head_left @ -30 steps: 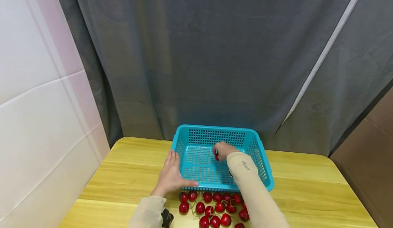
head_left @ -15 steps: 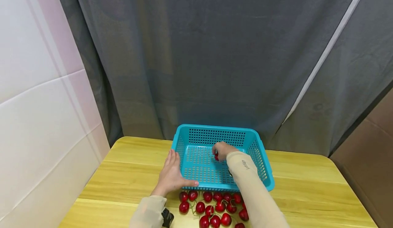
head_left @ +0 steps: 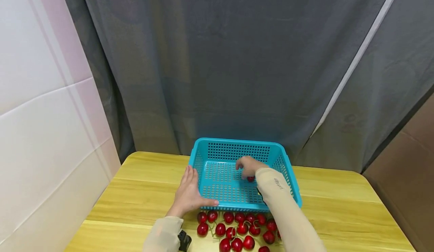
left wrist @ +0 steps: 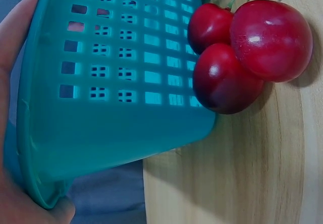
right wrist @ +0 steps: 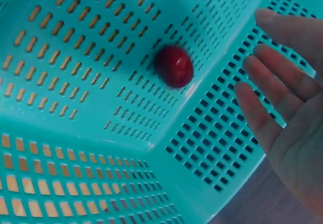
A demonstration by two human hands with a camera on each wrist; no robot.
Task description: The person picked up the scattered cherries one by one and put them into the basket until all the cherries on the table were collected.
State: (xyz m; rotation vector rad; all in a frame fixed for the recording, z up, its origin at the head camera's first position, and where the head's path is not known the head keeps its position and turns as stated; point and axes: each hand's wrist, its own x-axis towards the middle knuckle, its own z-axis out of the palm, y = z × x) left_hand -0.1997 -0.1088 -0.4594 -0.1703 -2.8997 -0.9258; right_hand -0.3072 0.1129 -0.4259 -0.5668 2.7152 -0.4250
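Note:
My left hand (head_left: 188,194) rests on the near left corner of a blue-green plastic basket (head_left: 239,142). Its straight fingers lie along the left side, and its thumb stretches along the front rim. Inside the basket, my right hand (head_left: 249,166) holds nothing; the right wrist view shows its fingers (right wrist: 272,82) spread apart. A single dark red cherry (right wrist: 174,66) is loose by the basket floor, slightly blurred, apart from the fingers. In front of the basket lie several red cherries (head_left: 249,242) with green stems; some sit close against its front wall in the left wrist view.
The basket stands on a yellow wood-grain table (head_left: 142,191). A grey curtain (head_left: 237,63) hangs behind it. To the left is a white panel (head_left: 51,112), to the right a brown board (head_left: 403,165). My right sleeve (head_left: 288,210) crosses the front rim.
My right hand has let go of the cherry, opened its fingers and shifted slightly right. The cherry now shows beneath the hand. My left hand stays put.

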